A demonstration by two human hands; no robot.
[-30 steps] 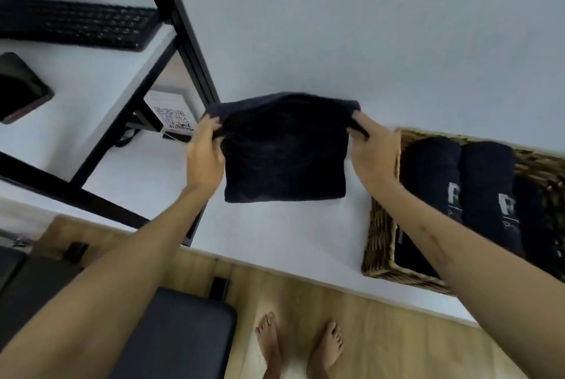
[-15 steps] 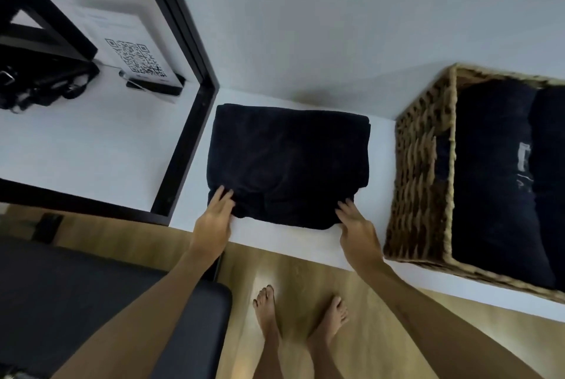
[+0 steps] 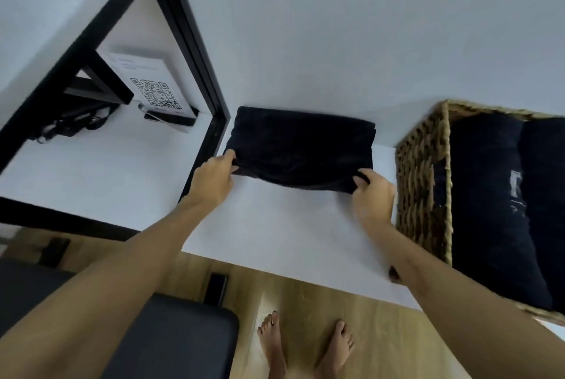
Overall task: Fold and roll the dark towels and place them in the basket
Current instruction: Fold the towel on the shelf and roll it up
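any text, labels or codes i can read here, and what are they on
No words can be read as text in this frame.
QR code on the white card under the black frame: a pattern, no letters.
Faint print lines above the code on that card: too small and blurred to read.
White marking on the rolled towel in the wicker basket: blurred, unreadable.
The folded towel gripped by both hands: no print visible.

Near the towel (image 3: pixel 301 149), bare table (image 3: pixel 284 225) gives my arms open room. The black frame post (image 3: pixel 195 51) walls the left just beside it; the wicker basket (image 3: pixel 423 182) stands close on the right, the wall right behind.
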